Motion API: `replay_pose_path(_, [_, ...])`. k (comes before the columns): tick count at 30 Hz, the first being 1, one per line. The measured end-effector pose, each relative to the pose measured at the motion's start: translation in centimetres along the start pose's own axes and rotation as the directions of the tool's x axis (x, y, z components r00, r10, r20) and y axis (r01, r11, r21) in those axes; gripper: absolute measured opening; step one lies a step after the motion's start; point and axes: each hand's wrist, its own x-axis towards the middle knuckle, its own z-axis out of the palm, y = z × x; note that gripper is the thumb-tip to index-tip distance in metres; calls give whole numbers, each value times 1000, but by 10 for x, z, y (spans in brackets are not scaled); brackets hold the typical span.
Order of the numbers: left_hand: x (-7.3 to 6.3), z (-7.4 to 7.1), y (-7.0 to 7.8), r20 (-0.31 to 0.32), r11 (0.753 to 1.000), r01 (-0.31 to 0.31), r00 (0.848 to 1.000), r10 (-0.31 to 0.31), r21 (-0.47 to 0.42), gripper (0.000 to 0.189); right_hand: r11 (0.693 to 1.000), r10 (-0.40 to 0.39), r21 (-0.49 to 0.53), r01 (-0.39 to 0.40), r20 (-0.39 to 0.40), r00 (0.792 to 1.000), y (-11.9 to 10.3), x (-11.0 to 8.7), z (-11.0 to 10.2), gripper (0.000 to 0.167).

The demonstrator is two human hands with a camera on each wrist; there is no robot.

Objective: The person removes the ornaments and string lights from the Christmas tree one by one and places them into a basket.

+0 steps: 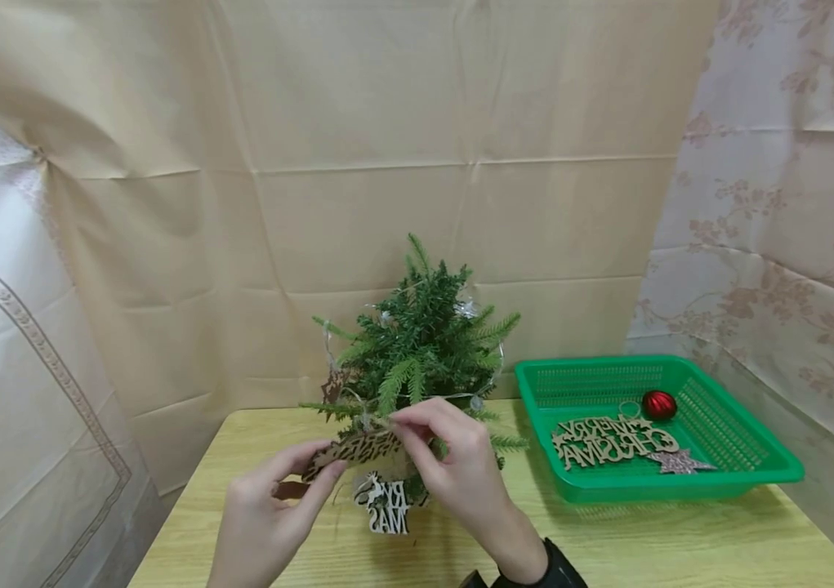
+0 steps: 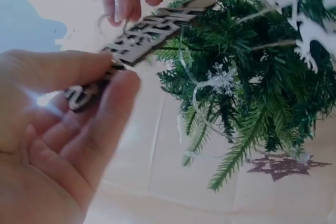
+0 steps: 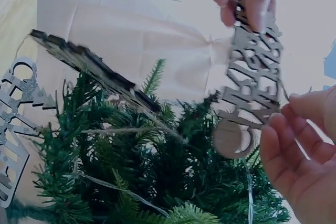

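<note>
My left hand (image 1: 269, 508) pinches one end of a wooden Merry Christmas cutout ornament (image 1: 352, 452) between thumb and fingers. At its other end, my right hand (image 1: 453, 461) pinches what looks like the thin hanging string at the edge; the right wrist view shows thumb and fingertips (image 3: 273, 129) meeting there. The ornament is tilted in front of the small Christmas tree (image 1: 424, 351), close to its lower branches. A pale lettering ornament (image 1: 389, 506) hangs below it on the tree's front. On the left side hangs a brown star-shaped ornament (image 1: 333, 384).
On the right of the wooden table (image 1: 681, 547) stands a green basket (image 1: 762, 449). Inside it lie another Merry Christmas cutout (image 1: 611, 441), a red ball (image 1: 659, 405) and a glittery star (image 1: 681, 462). A clear light string with a snowflake (image 2: 223, 78) winds round the tree. Curtains (image 1: 461, 122) hang behind.
</note>
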Motion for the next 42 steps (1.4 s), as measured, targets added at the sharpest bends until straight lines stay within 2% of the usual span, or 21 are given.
replay_pose_path(4, [1,-5,-6,19,999,-11,1000,12,-51,34,998,-62,-15,62,3,998,1,-1,2,18])
replay_pose_path(13, [1,-8,-11,1,999,14,1000,-14,-35,38,999,2,-49,-2,-8,1000,3,-5,-3,18])
replay_pose_path(25, [3,-13,2,57,995,-55,997,60,-77,35,997,63,39,-63,-2,998,3,-11,-9,15])
replay_pose_path(29, [3,-14,4,54,994,-67,996,72,-84,36,993,85,76,-85,-5,996,2,-12,-11,13])
replay_pose_path(33, [2,-14,5,56,995,-63,996,68,-81,36,991,104,92,-102,-9,995,4,-14,-14,18])
replay_pose_path(37, [2,-14,4,62,995,-59,996,65,-86,36,992,97,82,-96,-8,995,8,-17,-18,18])
replay_pose_path(42, [3,-13,2,63,988,-87,993,96,-130,37,993,79,83,-81,20,997,13,-20,-23,17])
